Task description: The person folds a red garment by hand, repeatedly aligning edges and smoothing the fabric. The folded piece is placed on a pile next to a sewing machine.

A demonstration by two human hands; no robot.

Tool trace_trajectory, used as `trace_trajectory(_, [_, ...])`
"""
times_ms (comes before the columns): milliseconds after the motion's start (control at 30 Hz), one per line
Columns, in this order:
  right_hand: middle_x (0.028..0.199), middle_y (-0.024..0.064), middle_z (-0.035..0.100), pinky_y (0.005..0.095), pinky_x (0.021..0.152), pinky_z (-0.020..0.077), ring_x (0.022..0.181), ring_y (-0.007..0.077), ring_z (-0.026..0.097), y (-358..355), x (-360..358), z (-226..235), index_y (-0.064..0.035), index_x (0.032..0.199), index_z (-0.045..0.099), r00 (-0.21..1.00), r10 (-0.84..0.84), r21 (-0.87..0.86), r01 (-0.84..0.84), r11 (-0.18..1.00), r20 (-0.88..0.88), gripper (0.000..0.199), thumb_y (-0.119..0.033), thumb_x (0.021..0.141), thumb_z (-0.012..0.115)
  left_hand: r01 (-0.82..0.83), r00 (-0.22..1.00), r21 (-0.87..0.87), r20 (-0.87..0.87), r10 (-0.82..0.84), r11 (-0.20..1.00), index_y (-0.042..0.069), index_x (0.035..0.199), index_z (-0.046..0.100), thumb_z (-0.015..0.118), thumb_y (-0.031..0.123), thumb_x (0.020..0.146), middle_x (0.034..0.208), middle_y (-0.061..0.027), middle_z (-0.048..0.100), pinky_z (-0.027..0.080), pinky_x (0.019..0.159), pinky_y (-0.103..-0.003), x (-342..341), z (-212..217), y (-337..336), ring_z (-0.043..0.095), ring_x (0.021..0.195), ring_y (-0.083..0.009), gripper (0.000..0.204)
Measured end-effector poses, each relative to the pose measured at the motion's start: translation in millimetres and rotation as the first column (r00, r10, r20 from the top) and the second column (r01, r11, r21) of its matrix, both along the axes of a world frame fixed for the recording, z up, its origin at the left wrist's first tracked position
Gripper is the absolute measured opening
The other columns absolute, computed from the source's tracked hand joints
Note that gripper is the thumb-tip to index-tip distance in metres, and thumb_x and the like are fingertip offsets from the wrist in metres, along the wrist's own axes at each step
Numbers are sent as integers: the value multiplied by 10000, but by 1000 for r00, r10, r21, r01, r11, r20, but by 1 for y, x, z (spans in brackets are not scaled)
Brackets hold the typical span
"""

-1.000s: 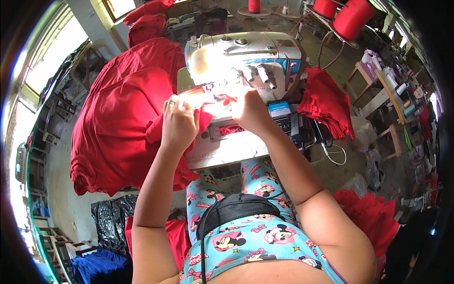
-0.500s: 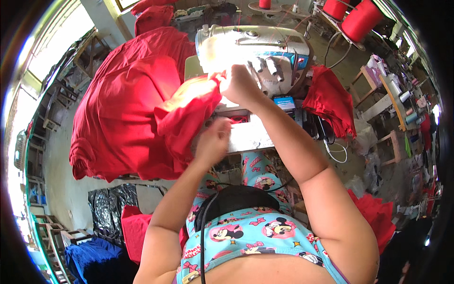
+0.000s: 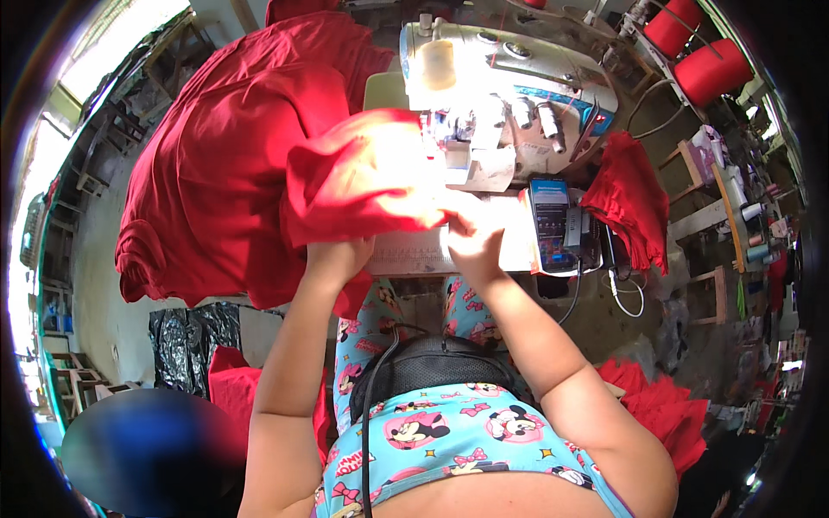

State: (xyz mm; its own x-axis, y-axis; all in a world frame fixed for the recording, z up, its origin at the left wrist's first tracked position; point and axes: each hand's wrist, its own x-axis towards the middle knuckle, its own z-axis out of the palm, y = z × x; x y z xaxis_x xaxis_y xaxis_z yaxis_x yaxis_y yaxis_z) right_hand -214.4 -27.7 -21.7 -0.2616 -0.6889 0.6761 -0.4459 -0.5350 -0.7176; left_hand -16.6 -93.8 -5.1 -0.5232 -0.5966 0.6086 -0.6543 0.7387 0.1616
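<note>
Both hands — left [image 3: 338, 255], right [image 3: 471, 235] — grip closed on red cloth [image 3: 363, 177], stretched left-right.

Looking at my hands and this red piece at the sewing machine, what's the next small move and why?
Probably lower the red fabric piece flat onto the machine bed. Your left hand and right hand both hold its lower edge, and it is lifted and bunched in front of the sewing machine, hiding the needle area.

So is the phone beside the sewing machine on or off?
On. The phone lies flat on the table right of the sewing machine, and its screen glows blue with lit content.
</note>
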Motion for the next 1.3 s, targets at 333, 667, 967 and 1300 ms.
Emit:
trace_trajectory(333, [915,139,689,299,763,525,850,240,673,-36,-8,21,-7,952,683,974,-158,-21,156,987,-165,328,121,700,516,36,986,532,121,-117,846,56,976,673,573,320,887,961,-174,658,488,794,-407,4,54,-17,622,902,-344,296])
trace_trajectory(667, [855,205,626,385,764,480,863,341,592,-20,-14,51,18,967,652,987,-116,56,122,991,-111,271,32,743,498,176,984,-112,9,-176,978,120,840,698,693,180,758,887,-38,624,404,851,-369,-14,109,-29,561,890,-227,102])
trace_trajectory(967, [912,215,628,381,805,488,857,374,602,-15,-28,51,31,1004,629,998,26,102,-20,995,-57,358,52,685,467,178,927,3,336,-168,984,39,709,601,691,193,753,738,-110,628,458,710,-421,-15,114,-20,582,719,-285,184])
trace_trajectory(1300, [1086,209,588,394,953,423,1039,360,548,-4,-43,54,3,1179,520,975,119,163,-88,983,-188,497,-12,682,505,232,970,-42,-66,-235,972,32,798,602,624,67,801,775,-96,633,456,749,-382,0,104,-49,603,787,-291,42])
